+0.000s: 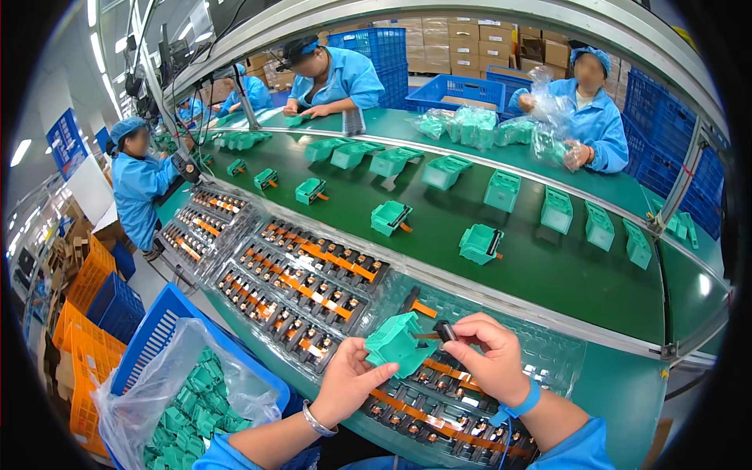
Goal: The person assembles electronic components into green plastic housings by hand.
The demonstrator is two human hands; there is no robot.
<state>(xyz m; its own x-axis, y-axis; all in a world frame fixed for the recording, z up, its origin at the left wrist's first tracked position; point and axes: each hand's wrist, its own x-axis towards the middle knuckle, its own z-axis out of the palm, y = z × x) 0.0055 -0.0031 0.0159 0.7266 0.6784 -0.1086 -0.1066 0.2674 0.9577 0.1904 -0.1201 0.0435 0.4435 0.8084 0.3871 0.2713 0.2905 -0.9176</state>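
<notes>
Between the fingers and thumb of my left hand (350,384) is a green plastic housing (398,343), its open side tilted up over the clear tray. My right hand (493,362) pinches a small black part (445,330) at the housing's right edge. A strip runs from that part toward the housing; whether the two are joined I cannot tell. Just beyond them, a loose black part with an orange flat cable (421,303) lies on the tray. Under my wrists, a clear plastic tray holds rows of black parts with orange flat cables (435,419).
More filled trays (301,286) lie to the left. A blue crate (168,333) at lower left holds a bag of green housings (188,403). Ahead, a green conveyor belt (352,196) carries housings, some fitted with black parts. Co-workers (337,78) stand along it; one handles clear bags (548,117).
</notes>
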